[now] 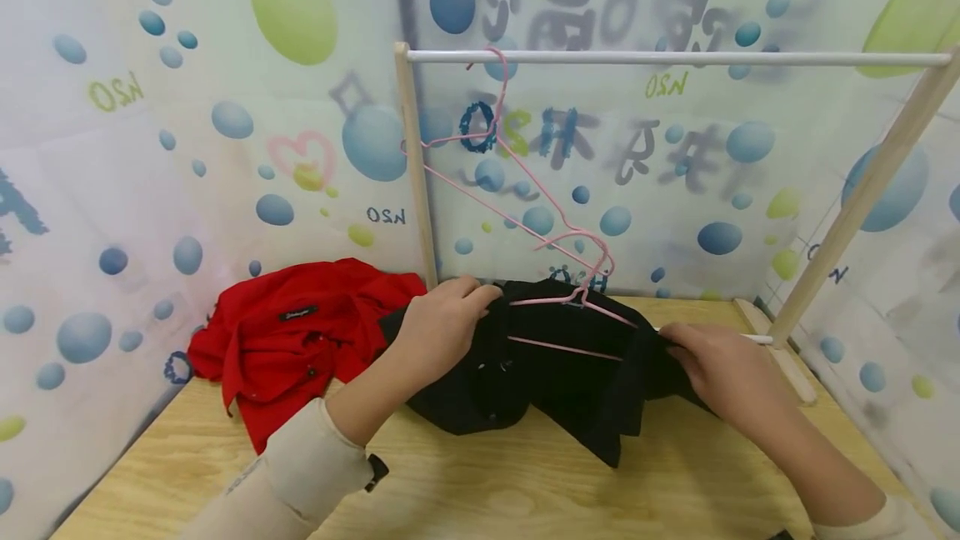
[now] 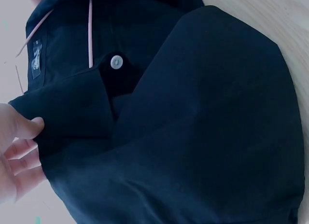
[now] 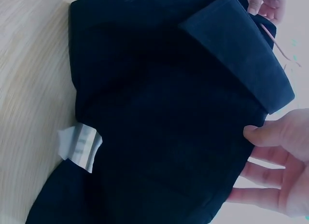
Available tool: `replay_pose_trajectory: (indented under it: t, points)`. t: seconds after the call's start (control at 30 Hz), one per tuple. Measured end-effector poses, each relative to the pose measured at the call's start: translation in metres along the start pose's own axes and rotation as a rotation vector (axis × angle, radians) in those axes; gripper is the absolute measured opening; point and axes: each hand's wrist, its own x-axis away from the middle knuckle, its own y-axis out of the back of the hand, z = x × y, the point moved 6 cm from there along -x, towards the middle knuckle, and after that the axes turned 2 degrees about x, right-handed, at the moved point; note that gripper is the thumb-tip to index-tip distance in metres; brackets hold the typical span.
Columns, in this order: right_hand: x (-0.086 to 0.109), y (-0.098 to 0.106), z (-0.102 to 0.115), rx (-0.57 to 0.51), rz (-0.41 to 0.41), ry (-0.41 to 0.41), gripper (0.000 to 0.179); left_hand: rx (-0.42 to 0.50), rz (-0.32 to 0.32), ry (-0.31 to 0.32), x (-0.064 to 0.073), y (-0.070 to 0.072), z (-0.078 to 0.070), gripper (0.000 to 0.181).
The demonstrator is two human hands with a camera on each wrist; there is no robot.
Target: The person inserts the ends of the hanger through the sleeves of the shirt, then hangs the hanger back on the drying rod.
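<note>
A black shirt with a collar and a white button is held up just over the table. Inside its neck sits a pink hanger, its hook rising above the collar. At the shirt's left shoulder, my left hand pinches the cloth between thumb and fingers. My right hand grips the opposite shoulder, its thumb in front and the fingers behind. A white label pokes out at the shirt's edge in the right wrist view.
A second pink hanger hangs from the white rail of a wooden-post rack. A red shirt lies crumpled on the wooden table at the left. A patterned curtain stands behind.
</note>
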Motion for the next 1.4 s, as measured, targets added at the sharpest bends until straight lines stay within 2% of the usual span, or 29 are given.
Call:
replay_pose_trajectory:
  t: [0.3, 0.47, 0.6, 0.77, 1.0, 1.1, 1.3, 1.4]
  points:
    - [0.011, 0.012, -0.006, 0.027, -0.056, 0.023, 0.027, 0.09, 0.079, -0.025, -0.001, -0.004, -0.001, 0.03]
    - [0.018, 0.017, -0.012, 0.039, -0.058, 0.015, 0.03, 0.126, 0.058, -0.015, -0.003, 0.001, 0.001, 0.031]
    - [0.024, 0.018, -0.02, 0.061, -0.023, -0.014, 0.029, 0.137, 0.033, -0.004, -0.004, 0.004, 0.006, 0.029]
    - [0.034, 0.016, -0.033, 0.055, 0.044, -0.076, 0.029, 0.145, -0.014, 0.023, -0.003, 0.009, 0.016, 0.025]
    - [0.044, 0.016, -0.048, 0.07, 0.072, -0.124, 0.029, 0.179, -0.087, 0.091, -0.002, 0.012, 0.038, 0.021]
    - [0.047, 0.015, -0.056, 0.068, 0.105, -0.165, 0.027, 0.186, -0.128, 0.129, 0.0, 0.011, 0.048, 0.017]
    - [0.054, 0.015, -0.074, 0.084, 0.187, -0.271, 0.027, 0.23, -0.258, 0.221, 0.004, 0.011, 0.073, 0.012]
    - [0.057, 0.017, -0.081, 0.112, 0.179, -0.285, 0.027, 0.277, -0.285, 0.282, 0.006, 0.009, 0.087, 0.014]
